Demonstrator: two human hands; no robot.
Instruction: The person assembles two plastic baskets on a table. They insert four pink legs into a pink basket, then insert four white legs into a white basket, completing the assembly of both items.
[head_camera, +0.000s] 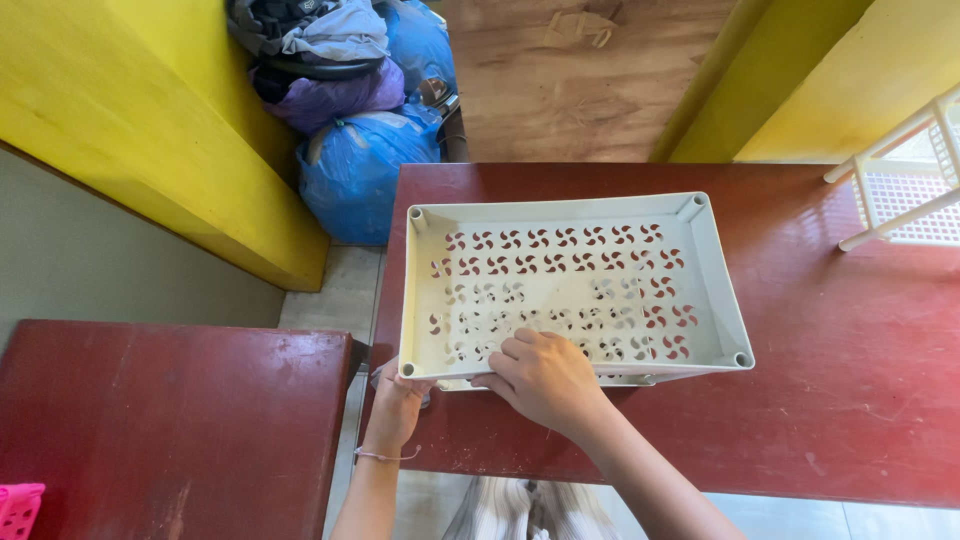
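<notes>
White perforated tray (570, 285) lying flat on the dark red surface (850, 380). Left hand (398, 400) grips its near-left corner, fingers closed beneath the rim; right hand (545, 378) presses down inside, fingers loosely curled, steadying the tray.

home storeroom | yellow walls (120, 110) | stuffed blue bags (360, 170) | red tables (850, 380)

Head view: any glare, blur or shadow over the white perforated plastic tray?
Head view: white perforated plastic tray sharp and evenly lit; soft glare only on the glossy dark-red table at right; right hand casts faint shadow; frame edges bend slightly.
</notes>
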